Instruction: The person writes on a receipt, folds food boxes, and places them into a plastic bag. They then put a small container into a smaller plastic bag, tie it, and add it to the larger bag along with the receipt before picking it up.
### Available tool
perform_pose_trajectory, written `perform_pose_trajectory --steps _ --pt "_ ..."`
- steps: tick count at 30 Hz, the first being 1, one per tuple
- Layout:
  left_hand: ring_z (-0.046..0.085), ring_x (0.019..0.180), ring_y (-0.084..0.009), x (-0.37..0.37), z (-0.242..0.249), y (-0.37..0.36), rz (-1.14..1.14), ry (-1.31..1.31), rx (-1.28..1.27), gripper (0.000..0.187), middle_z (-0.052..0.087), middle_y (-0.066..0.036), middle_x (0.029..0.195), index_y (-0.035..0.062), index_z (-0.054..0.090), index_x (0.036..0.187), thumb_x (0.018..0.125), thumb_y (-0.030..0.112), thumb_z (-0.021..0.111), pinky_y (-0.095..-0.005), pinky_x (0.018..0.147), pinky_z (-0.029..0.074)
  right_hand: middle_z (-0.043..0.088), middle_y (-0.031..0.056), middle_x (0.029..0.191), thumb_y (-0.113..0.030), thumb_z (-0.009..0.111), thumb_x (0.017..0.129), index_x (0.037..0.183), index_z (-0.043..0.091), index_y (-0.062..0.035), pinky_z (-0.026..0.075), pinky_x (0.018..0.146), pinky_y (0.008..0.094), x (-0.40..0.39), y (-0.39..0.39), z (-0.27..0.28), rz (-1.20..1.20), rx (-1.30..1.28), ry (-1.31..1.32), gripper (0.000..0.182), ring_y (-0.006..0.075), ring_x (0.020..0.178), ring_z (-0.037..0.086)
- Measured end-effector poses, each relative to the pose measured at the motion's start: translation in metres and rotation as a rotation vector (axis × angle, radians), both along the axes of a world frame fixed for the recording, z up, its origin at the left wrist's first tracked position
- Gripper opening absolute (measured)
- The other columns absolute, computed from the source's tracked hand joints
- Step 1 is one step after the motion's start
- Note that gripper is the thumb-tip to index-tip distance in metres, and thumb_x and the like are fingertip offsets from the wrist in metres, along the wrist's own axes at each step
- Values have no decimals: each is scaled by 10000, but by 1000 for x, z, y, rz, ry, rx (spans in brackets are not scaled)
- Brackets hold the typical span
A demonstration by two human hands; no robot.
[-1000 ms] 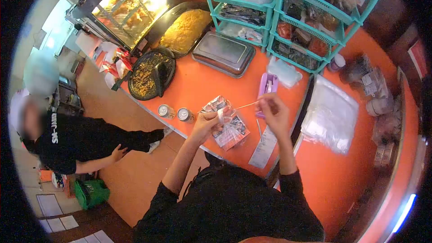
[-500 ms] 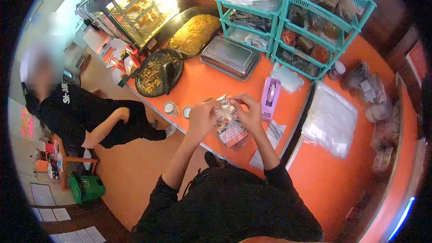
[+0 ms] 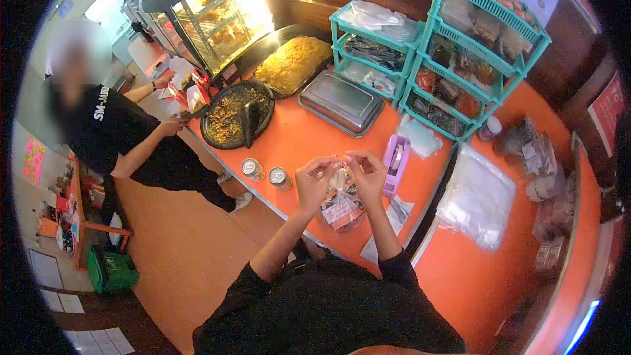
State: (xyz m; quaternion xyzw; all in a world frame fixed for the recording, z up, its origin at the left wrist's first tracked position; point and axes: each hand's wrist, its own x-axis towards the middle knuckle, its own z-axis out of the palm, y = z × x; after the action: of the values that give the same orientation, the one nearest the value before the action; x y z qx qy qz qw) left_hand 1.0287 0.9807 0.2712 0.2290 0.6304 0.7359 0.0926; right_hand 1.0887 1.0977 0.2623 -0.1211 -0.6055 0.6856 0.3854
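A clear plastic bag (image 3: 342, 209) with dark, patterned contents stands on the orange counter (image 3: 282, 144), its neck gathered upward. My left hand (image 3: 315, 183) pinches the bag's top edge from the left side. Opposite it, my right hand (image 3: 368, 174) pinches the other side of the top, fingertips close to the left ones. Just right of my right hand sits a purple tape dispenser (image 3: 396, 164). Two drink cans, a nearer one (image 3: 279, 178) and a farther one (image 3: 252, 169), stand to the left of my left hand.
Behind are a lidded metal tray (image 3: 342, 102), a dark pan of food (image 3: 233, 118), a yellow food mound (image 3: 292, 62) and a lit display case (image 3: 220, 20). Teal racks (image 3: 453, 52) rise at the back right; plastic bags (image 3: 476, 194) lie right. A co-worker (image 3: 125, 125) stands left.
The bag's top is now drawn up into a narrow neck between my fingertips. The co-worker's hands have reached forward to the red-and-white packets beside the pan. My view has shifted slightly.
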Motion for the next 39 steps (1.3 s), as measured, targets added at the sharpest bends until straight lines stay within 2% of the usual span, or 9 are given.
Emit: perform_pose_trajectory --steps 3,10,12,26,31,34,35,36,39 --pt "655 808 -122 0 0 0 8 22 15 111 704 -77 893 -11 703 938 837 -21 659 -257 738 519 682 51 898 30 668 831 952 677 16 499 761 247 3 -3 7 -1 32 -31 122 115 831 635" --pt "655 837 -122 -1 -4 -4 0 81 -55 117 708 -89 906 -11 707 944 837 2 660 -266 760 506 679 71 899 -17 679 840 932 675 10 494 802 274 2 1 2 37 27 -49 95 139 859 635" --pt "655 836 -126 -2 -6 -5 12 88 -68 118 708 -93 900 -12 707 944 838 14 663 -271 760 505 666 45 871 15 671 833 944 677 6 485 755 245 3 6 3 59 213 -84 111 103 821 617" --pt "659 793 -130 -4 -5 -2 25 195 -78 127 712 -95 852 -14 704 945 830 30 672 -268 749 508 662 51 887 -2 685 833 919 658 4 508 752 259 8 11 -6 140 179 -140 90 117 844 625" --pt "649 773 -123 -2 -1 -1 -114 -70 37 111 694 -71 857 -22 690 932 839 35 671 -258 724 511 663 48 857 16 656 844 906 637 12 524 711 266 11 22 -3 297 164 -170 65 122 811 637" --pt "632 816 -128 -5 -10 -1 -167 -116 -41 135 657 -66 883 -8 687 921 826 86 702 -266 747 500 657 59 800 -33 637 864 945 612 0 508 685 300 16 23 11 287 238 -279 90 143 751 636" --pt "632 816 -128 -6 -13 -1 -174 -123 -44 135 657 -66 883 -8 687 921 826 86 702 -266 747 500 646 66 786 -11 592 885 935 587 5 510 683 291 17 23 16 253 443 -327 53 136 750 637" --pt "613 862 -144 -6 -8 -1 -129 20 -145 138 621 -75 931 2 684 906 818 105 710 -281 778 488 634 74 773 10 548 905 925 563 9 513 680 282 16 25 20 219 651 -374 24 130 749 638" --pt "574 942 -184 0 -12 -2 -122 280 -262 133 541 -90 1023 18 677 871 809 129 714 -316 831 463 604 115 733 -3 530 879 922 525 -2 482 626 334 4 44 -3 -18 481 -363 44 183 692 617"
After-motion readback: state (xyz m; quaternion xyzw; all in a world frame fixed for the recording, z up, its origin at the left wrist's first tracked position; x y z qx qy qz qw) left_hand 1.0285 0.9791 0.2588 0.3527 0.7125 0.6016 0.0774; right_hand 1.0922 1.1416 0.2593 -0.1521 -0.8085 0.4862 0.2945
